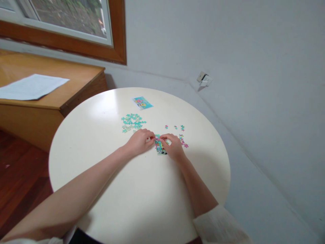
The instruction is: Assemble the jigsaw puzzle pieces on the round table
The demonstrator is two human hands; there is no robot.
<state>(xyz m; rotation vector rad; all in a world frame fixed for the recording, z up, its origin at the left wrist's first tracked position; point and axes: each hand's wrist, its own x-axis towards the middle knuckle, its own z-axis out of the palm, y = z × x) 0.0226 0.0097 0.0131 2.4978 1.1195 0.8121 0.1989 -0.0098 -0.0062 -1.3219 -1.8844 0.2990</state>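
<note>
Left hand (pixel 139 141) and right hand (pixel 174 146) both pinch the top edge of the puzzle patch (pixel 159 149) lying between them on the surface (pixel 132 196), likely seating a piece; the next move needs careful alignment and a light press.

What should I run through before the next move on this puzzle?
1. Both the left hand and the right hand are at the joined patch: ok.
2. Is a piece pinched in either hand's fingertips: cannot tell, too small.
3. The loose teal pieces lie just beyond the left hand: ok.
4. The pink pieces lie beside the right hand: ok.
5. The picture card lies uncovered at the far side: ok.
6. All pieces sit well in from the edge of the table: ok.
</note>
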